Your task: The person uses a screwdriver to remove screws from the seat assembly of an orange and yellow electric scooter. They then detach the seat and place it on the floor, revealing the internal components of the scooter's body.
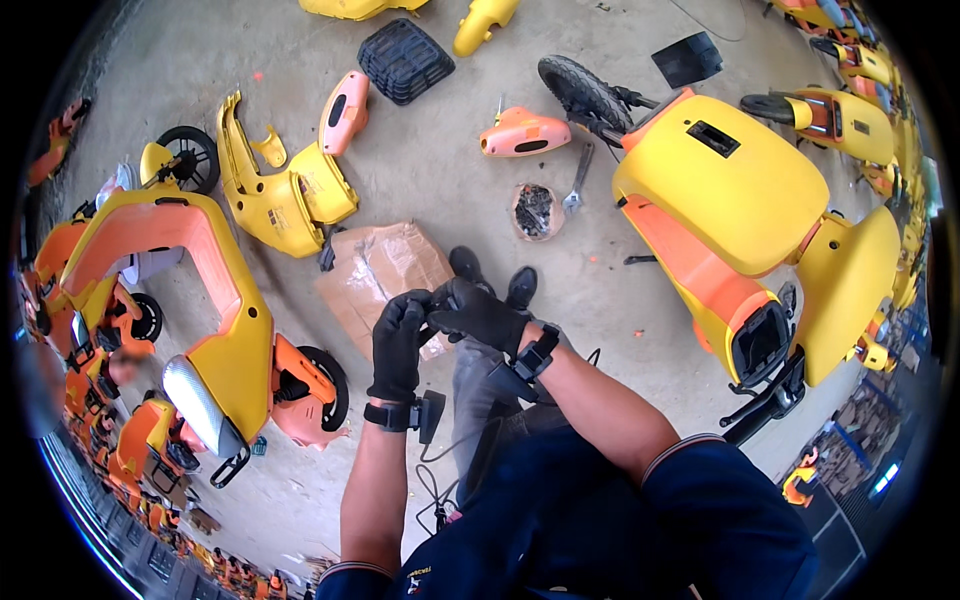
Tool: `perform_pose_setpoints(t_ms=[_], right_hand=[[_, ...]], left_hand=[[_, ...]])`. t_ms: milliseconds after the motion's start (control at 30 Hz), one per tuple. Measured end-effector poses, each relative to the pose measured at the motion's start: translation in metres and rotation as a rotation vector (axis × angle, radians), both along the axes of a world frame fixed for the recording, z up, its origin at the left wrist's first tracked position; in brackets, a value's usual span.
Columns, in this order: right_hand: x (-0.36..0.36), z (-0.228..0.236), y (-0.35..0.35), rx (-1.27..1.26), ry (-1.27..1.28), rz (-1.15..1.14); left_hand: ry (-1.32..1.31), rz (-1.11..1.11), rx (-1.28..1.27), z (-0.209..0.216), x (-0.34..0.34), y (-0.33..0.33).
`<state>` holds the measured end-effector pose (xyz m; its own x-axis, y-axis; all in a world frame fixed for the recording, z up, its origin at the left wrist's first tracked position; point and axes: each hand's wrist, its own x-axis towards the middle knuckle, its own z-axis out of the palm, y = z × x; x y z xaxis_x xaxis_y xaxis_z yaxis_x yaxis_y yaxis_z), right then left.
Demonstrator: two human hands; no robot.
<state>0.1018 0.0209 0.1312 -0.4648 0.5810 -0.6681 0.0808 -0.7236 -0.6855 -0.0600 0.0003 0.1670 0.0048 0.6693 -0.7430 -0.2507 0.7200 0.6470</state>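
Observation:
Both hands wear black gloves and meet in front of my body, above the floor. My left hand (pixel 398 340) is closed, its fingertips pinched beside the right. My right hand (pixel 478 314) bends its fingers inward against the left fingertips. Something small and dark may sit between them, but the black gloves hide it. Under and beyond the hands lies a flattened piece of brown cardboard (pixel 385 268) with clear tape. A round container of small dark parts (pixel 537 212) stands past my shoes, and an adjustable wrench (pixel 579 180) rests next to it.
A yellow scooter (pixel 730 190) leans at the right, another yellow-orange scooter (pixel 250 335) at the left. Yellow body panels (pixel 280 205), an orange-pink cover (pixel 525 133) and a black crate (pixel 406 62) lie on the floor. Cables (pixel 435 500) hang near my legs.

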Motion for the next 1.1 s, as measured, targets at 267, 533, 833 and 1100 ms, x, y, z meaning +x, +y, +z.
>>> perform_pose_setpoints(t_ms=[267,533,833,1100], right_hand=[[0.037,0.042,0.006,0.262,-0.197,0.005],[0.060,0.056,0.002,0.171,0.069,-0.135],[0.066,0.052,-0.002,0.127,0.096,-0.082],[0.066,0.045,-0.008,0.080,0.150,-0.114]], left_hand=[[0.164,-0.423,0.117,0.035,0.001,0.006],[0.406,-0.677,0.368,0.039,0.013,0.004],[0.427,-0.752,0.413,0.052,0.017,0.003],[0.251,-0.739,0.237,0.057,0.011,0.001]])
